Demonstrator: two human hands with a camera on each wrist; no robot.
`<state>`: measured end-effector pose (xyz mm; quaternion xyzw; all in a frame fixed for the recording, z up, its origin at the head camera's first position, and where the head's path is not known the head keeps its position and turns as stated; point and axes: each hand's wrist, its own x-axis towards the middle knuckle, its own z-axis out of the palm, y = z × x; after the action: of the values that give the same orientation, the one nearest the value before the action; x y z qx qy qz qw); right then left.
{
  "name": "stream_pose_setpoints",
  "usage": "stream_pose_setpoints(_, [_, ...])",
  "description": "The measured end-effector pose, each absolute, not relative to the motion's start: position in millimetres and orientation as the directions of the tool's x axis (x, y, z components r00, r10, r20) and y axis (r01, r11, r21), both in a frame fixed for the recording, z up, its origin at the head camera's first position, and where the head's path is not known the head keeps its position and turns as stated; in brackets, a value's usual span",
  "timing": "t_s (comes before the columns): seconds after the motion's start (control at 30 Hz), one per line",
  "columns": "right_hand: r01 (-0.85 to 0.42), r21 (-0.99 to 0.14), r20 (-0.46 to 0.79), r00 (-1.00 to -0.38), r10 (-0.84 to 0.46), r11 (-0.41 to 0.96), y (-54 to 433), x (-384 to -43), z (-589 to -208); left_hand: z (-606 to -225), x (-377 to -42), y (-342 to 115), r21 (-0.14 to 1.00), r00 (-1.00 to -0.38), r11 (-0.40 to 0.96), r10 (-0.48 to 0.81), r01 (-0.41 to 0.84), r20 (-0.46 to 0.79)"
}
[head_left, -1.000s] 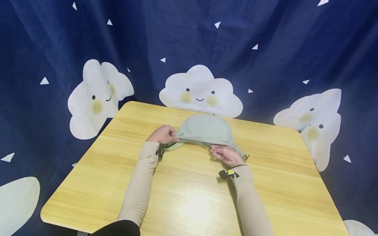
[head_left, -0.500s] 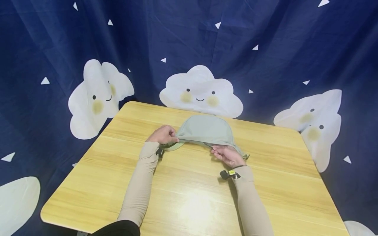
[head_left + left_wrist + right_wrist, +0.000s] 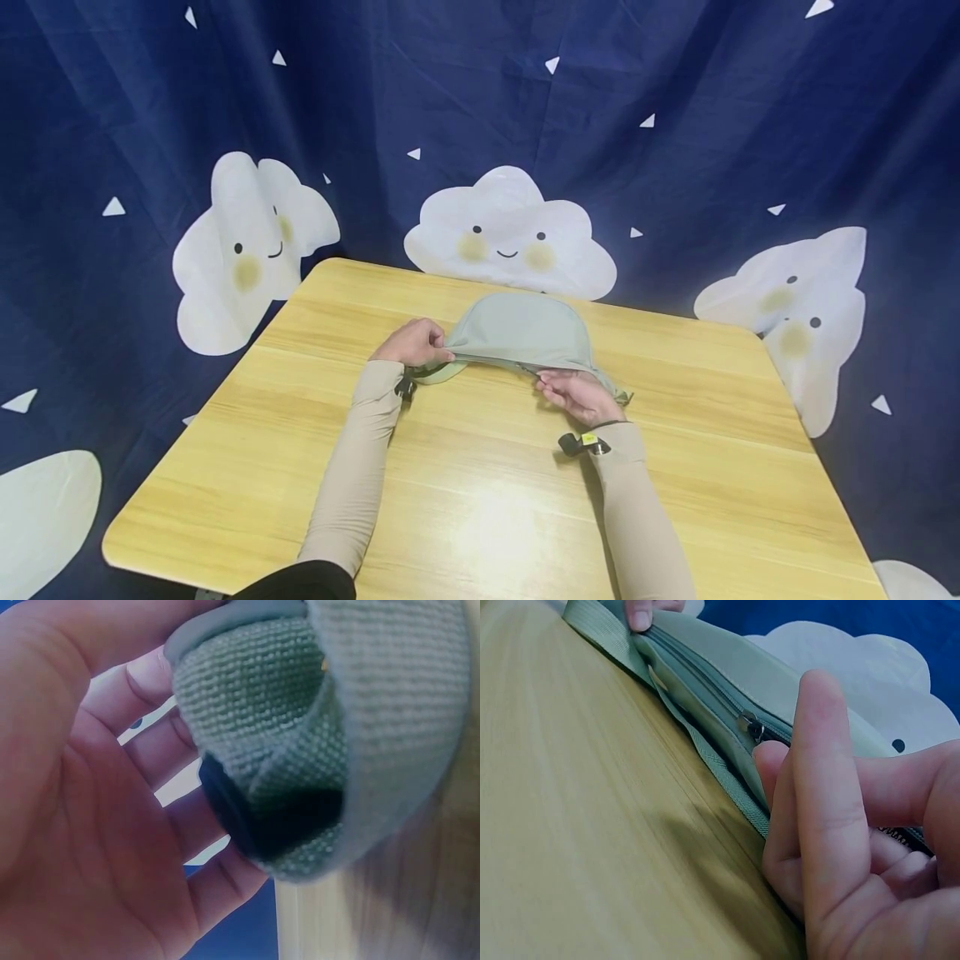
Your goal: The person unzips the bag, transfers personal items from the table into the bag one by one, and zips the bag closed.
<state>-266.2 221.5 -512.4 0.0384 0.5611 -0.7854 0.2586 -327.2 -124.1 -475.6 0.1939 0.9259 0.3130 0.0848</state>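
Note:
A pale green, half-round bag [image 3: 525,327] with a zipper along its near edge is on the table. My left hand [image 3: 416,342] pinches the left end of that edge between thumb and fingers. In the left wrist view, a folded woven strap [image 3: 397,735] with a dark piece inside its loop hangs beside the left palm. My right hand [image 3: 579,395] holds the dark zipper pull [image 3: 775,736] near the bag's right part. The metal slider [image 3: 748,721] shows just ahead of the fingertips. Zipper teeth are parted behind it, partly hidden by the fingers.
The wooden table [image 3: 480,483] has rounded corners and reflects a bright light. Close behind it hangs a dark blue curtain [image 3: 480,100] printed with white clouds and triangles. Webbing strap [image 3: 720,769] runs along the tabletop below the bag.
My right hand has shifted very slightly to the right with the zipper pull. The left hand and the bag look unmoved.

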Motion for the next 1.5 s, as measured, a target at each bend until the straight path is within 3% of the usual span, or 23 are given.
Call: stream_pose_setpoints(1.5, [0.446, -0.875, -0.338, -0.841, -0.422, -0.189, 228.7, -268.1, -518.3, -475.7, -328.4, -123.8, 0.623, -0.908, 0.726, 0.414, 0.291, -0.057])
